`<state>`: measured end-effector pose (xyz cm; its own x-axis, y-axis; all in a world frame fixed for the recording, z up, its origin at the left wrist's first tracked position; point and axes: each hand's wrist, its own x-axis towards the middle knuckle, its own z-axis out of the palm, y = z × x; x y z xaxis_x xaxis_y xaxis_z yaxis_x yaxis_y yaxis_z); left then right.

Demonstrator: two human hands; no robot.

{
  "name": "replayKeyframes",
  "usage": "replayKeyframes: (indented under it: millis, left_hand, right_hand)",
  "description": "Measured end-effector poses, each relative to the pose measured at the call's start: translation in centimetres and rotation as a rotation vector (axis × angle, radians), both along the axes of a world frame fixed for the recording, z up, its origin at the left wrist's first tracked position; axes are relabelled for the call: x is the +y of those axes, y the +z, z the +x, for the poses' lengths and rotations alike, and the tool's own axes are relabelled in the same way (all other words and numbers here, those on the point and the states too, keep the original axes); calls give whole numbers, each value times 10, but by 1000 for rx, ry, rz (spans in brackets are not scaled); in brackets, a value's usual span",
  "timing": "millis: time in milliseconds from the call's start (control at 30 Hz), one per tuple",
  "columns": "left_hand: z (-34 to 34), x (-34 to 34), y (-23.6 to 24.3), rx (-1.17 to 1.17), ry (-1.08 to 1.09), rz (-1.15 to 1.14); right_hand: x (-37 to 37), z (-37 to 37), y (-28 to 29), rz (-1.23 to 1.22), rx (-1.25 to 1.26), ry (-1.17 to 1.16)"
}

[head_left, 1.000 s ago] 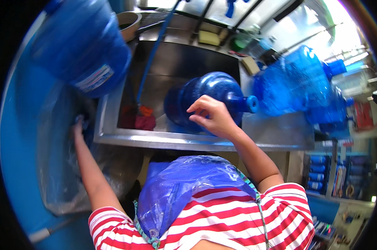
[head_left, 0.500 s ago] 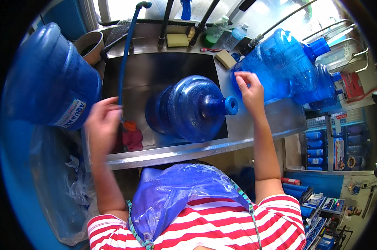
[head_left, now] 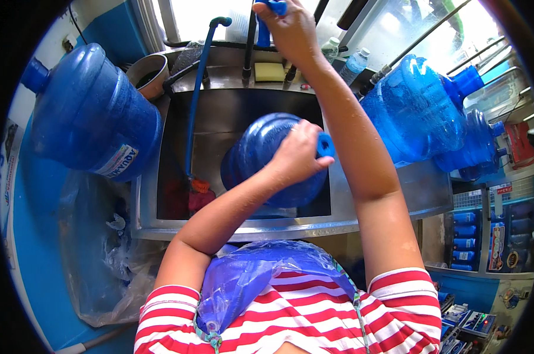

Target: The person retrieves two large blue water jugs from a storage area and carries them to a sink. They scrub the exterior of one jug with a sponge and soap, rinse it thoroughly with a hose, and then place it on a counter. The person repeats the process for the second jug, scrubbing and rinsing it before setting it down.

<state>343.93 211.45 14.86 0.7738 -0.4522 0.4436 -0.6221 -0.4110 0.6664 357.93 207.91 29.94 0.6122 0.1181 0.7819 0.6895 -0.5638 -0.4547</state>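
Note:
A blue water jug (head_left: pixel 252 141) lies tilted in the steel sink, its mouth pointing right. My left hand (head_left: pixel 296 152) is closed round the jug's neck, just behind the blue rim of the mouth. Up by the window, my right hand (head_left: pixel 290 29) grips a blue plastic handle-like thing (head_left: pixel 275 7); its full shape is cut off by the picture's upper edge. A blue upright pipe (head_left: pixel 199 100) stands in the sink to the jug's left. Orange and dark red cloths or scrubbers (head_left: pixel 201 197) lie at its foot.
Another large blue jug (head_left: pixel 96 118) stands at the left, beside a brown bowl (head_left: pixel 149 76). More blue jugs (head_left: pixel 417 112) lie on the steel counter at the right. A yellow sponge (head_left: pixel 269 72) and small clear bottles (head_left: pixel 355 64) sit along the back ledge.
My left hand has moved right, from beside the pipe onto the jug's neck. My right hand has reached up and taken hold of the blue handle. The view has shifted slightly.

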Motion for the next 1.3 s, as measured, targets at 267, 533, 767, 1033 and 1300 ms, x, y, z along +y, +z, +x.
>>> replayKeyframes:
  millis: [267, 533, 767, 1033, 1300]
  left_hand:
    - [63, 66, 3, 205, 198, -154]
    - [73, 92, 22, 260, 369, -34]
    - [79, 128, 39, 864, 72, -398]
    - [99, 126, 30, 842, 271, -365]
    - [99, 101, 34, 860, 333, -451]
  right_hand:
    - [-32, 50, -7, 336, 561, 321]
    - [-29, 26, -98, -173, 424, 130]
    - [23, -22, -86, -769, 616, -76]
    - [34, -12, -93, -788, 479, -102]
    - [12, 7, -121, -717, 194, -123]
